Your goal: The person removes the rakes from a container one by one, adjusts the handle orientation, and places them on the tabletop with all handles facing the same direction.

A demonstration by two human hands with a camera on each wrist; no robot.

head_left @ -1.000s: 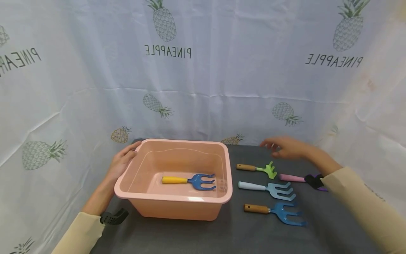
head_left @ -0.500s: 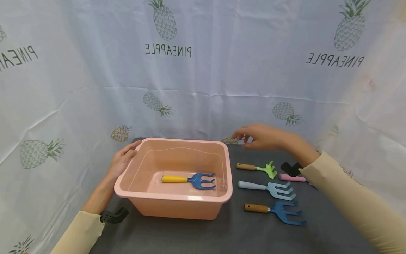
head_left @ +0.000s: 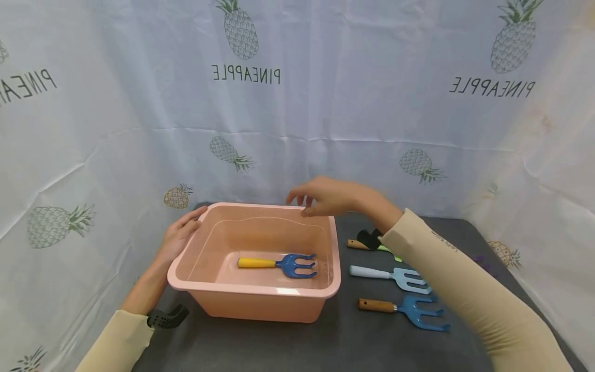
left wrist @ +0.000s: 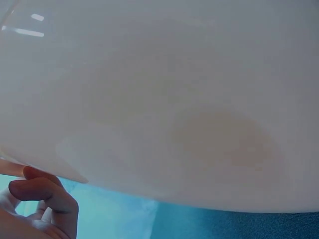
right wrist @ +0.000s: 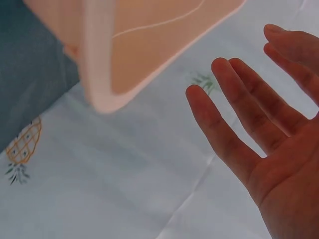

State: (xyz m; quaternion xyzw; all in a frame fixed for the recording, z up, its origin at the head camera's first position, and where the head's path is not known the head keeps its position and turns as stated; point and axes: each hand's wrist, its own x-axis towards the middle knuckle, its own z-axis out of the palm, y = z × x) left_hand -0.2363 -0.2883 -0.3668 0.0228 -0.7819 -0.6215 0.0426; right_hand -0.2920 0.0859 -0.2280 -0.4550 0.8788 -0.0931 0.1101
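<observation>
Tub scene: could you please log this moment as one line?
left hand holds tub rim | right hand open over tub | rake inside

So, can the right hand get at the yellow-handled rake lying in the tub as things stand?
Probably yes: the right hand hangs open and empty above the pink tub, which has no lid, and the yellow-handled rake lies uncovered inside.
</observation>
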